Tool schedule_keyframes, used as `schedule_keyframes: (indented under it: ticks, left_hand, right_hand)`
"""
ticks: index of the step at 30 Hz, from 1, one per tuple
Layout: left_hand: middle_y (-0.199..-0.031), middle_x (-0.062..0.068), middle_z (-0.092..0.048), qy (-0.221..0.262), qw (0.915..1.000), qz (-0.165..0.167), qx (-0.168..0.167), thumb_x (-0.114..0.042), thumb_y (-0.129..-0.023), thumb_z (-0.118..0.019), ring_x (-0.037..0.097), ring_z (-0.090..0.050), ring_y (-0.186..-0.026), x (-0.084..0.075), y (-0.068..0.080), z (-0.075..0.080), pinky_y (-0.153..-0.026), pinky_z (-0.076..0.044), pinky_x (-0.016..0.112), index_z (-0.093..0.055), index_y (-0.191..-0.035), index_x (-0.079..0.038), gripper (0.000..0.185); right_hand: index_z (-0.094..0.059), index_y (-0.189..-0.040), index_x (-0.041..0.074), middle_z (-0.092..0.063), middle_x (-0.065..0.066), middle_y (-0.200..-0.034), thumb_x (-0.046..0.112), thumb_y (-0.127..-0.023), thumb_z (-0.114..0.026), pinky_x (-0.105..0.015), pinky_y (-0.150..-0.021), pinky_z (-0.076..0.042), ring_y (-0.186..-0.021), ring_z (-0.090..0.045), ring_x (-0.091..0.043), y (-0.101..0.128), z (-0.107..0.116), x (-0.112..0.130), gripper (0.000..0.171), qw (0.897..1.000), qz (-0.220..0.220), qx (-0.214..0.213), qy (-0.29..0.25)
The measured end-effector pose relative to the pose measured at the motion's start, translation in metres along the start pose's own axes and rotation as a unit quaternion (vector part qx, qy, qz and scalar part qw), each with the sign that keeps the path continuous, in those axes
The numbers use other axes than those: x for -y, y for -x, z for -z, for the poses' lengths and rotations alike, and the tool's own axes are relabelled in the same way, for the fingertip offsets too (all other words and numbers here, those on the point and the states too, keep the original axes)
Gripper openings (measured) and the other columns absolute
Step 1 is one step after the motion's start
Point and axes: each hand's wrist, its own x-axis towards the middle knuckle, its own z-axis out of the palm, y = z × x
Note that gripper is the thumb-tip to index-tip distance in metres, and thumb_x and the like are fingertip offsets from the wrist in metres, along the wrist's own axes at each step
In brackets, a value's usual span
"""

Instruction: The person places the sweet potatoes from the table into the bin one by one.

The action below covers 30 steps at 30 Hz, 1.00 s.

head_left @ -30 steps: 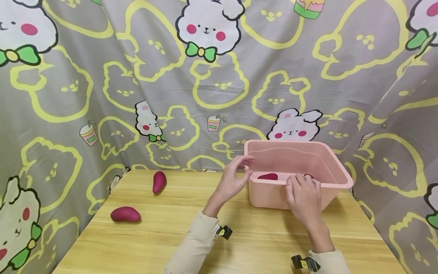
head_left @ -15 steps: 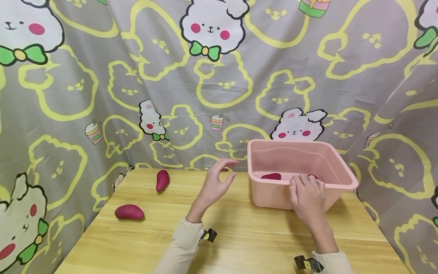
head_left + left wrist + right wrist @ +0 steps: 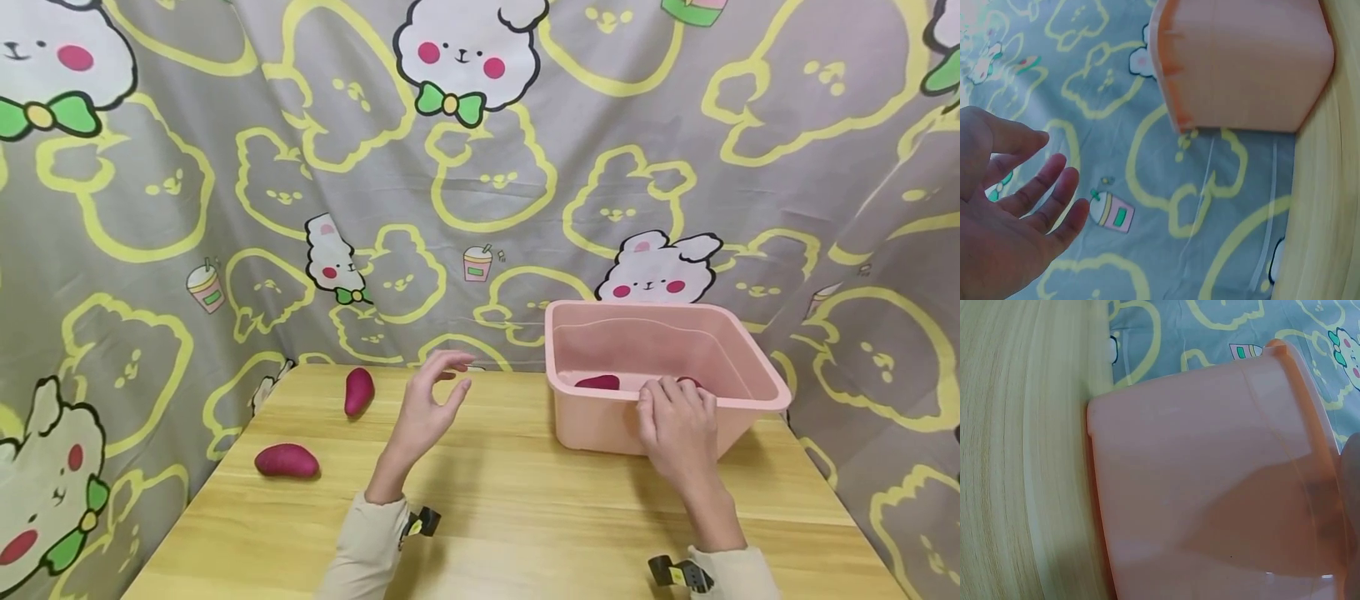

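A pink plastic bin [image 3: 596,423] stands at the back right of the wooden table. My right hand [image 3: 678,429] grips its front rim, fingers curled over the edge; the right wrist view has the bin's outer wall [image 3: 1197,487] close up. Inside lies one purple sweet potato [image 3: 597,382], and part of another [image 3: 688,382] shows behind my fingers. My left hand [image 3: 424,410] hovers over the table left of the bin, holding nothing, its fingers loosely bent and apart from the thumb. Farther left, one sweet potato [image 3: 359,392] lies near the back edge and another [image 3: 287,461] lies nearer me.
A grey curtain [image 3: 495,167] with cartoon rabbits hangs right behind the table [image 3: 510,533] and along both sides. The bin sits close to the back curtain. Wrist cameras are strapped on both forearms.
My left hand has moved left, from the bin's left rim to over the table nearer the loose sweet potatoes. My right hand stays on the front rim. The head view has shifted slightly.
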Motion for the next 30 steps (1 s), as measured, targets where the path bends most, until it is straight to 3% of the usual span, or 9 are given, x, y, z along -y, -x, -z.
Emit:
schedule_keyframes:
  ticks: [12, 17, 26, 30]
  left_hand:
    - [-0.117, 0.000, -0.067, -0.039, 0.9991, 0.016, 0.000, 0.006, -0.092, -0.070, 0.029, -0.064, -0.106, 0.003, 0.015, 0.030, -0.091, -0.052, 0.055, -0.069, -0.123, -0.012, 0.036]
    - [-0.117, 0.002, -0.069, -0.053, 0.9985, 0.005, -0.011, 0.009, -0.091, -0.070, 0.032, -0.065, -0.104, 0.005, 0.022, 0.043, -0.088, -0.053, 0.054, -0.070, -0.121, -0.010, 0.035]
    - [-0.118, 0.009, -0.069, -0.087, 0.9954, -0.015, -0.037, 0.011, -0.088, -0.073, 0.030, -0.064, -0.103, 0.007, 0.032, 0.065, -0.091, -0.048, 0.021, -0.070, -0.122, -0.011, 0.041]
    - [-0.117, 0.014, -0.068, -0.090, 0.9949, -0.004, -0.045, 0.015, -0.087, -0.071, 0.034, -0.062, -0.103, 0.008, 0.033, 0.071, -0.091, -0.045, 0.017, -0.070, -0.120, -0.007, 0.040]
  right_hand:
    - [-0.055, -0.088, 0.006, -0.056, -0.013, -0.083, 0.022, -0.103, -0.040, -0.060, -0.089, -0.034, -0.086, -0.050, -0.040, -0.001, 0.002, -0.001, 0.026, 1.000, -0.007, 0.009, -0.005]
    - [-0.055, -0.087, 0.006, -0.054, -0.012, -0.083, 0.023, -0.103, -0.039, -0.060, -0.088, -0.033, -0.085, -0.049, -0.039, -0.001, 0.002, -0.001, 0.028, 1.000, -0.004, 0.008, -0.006]
    - [-0.055, -0.088, 0.006, -0.056, -0.012, -0.085, 0.021, -0.103, -0.040, -0.060, -0.089, -0.034, -0.087, -0.050, -0.039, -0.002, 0.002, 0.001, 0.026, 1.000, -0.002, 0.015, -0.010]
    - [-0.055, -0.088, 0.006, -0.055, -0.012, -0.084, 0.023, -0.103, -0.037, -0.060, -0.088, -0.034, -0.087, -0.049, -0.039, 0.000, 0.001, -0.001, 0.029, 1.000, -0.001, 0.008, -0.008]
